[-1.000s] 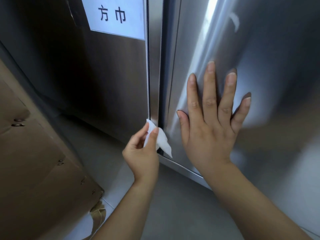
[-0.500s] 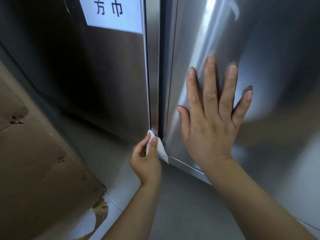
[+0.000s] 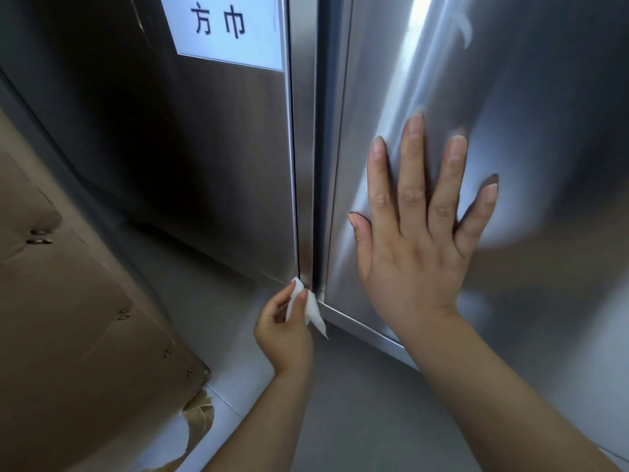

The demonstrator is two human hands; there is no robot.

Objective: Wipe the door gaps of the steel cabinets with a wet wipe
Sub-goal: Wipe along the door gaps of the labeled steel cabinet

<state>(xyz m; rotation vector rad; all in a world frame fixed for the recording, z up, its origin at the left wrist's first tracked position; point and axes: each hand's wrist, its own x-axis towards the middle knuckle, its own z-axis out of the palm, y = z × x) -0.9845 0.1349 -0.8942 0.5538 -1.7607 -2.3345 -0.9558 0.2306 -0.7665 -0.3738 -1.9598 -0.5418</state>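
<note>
Two steel cabinet panels fill the shot, the left door (image 3: 221, 165) and right door (image 3: 510, 80), with the dark door gap (image 3: 318, 165) between them. Brown cardboard (image 3: 68, 318) leans way off left of the fingers. A paper label (image 3: 224, 28) sits high above them. The right hand (image 3: 415, 253) lies flat on the right door, fingers (image 3: 412, 158) straight and spread. The left hand (image 3: 284, 330), lower down, has its fingers (image 3: 301, 294) pinched on the white wet wipe (image 3: 311, 310), touching the gap's bottom end.

brushed, glossy steel cabinet doors (image 3: 510, 97), a white paper label (image 3: 231, 28), matt brown stapled cardboard (image 3: 68, 318), a soft white wipe (image 3: 311, 310).
</note>
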